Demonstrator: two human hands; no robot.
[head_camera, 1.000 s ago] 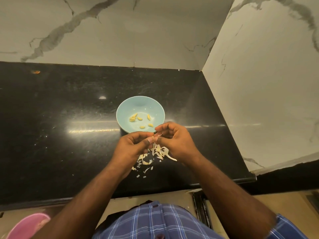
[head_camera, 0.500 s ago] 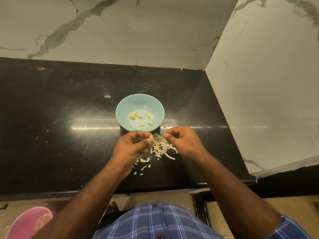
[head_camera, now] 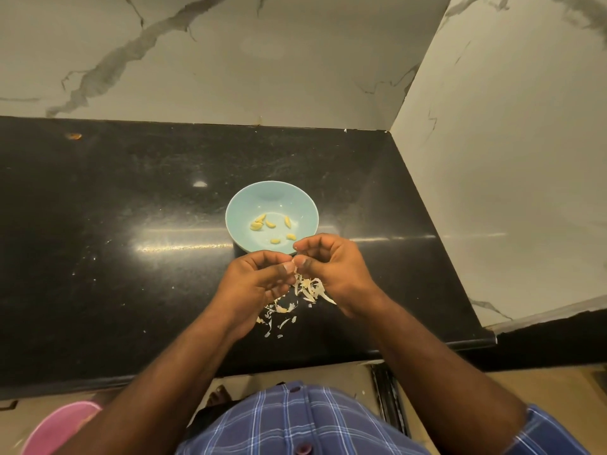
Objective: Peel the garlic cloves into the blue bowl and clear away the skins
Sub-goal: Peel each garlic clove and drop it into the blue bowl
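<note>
Hands meet over garlic skins, just in front of blue bowl.
Black counter [head_camera: 98, 257] has wide bare room to the left; marble walls close the back & right. Blue bowl [head_camera: 272, 195] holds peeled cloves [head_camera: 272, 224]. Left hand [head_camera: 253, 287] & right hand [head_camera: 331, 270] curl, thumbs touching, pinching something small, can't tell what. Skins [head_camera: 305, 290] lie below, near front edge.

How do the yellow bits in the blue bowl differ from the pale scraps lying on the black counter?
The garlic cloves are plump, yellow and curved; the skins are thin, whitish, papery flakes. The cloves lie apart from each other inside the blue bowl; the skins sit in a loose heap on the counter, partly under the left hand and right hand. The cloves are few enough to count; the skins are not. Both are small.
</note>
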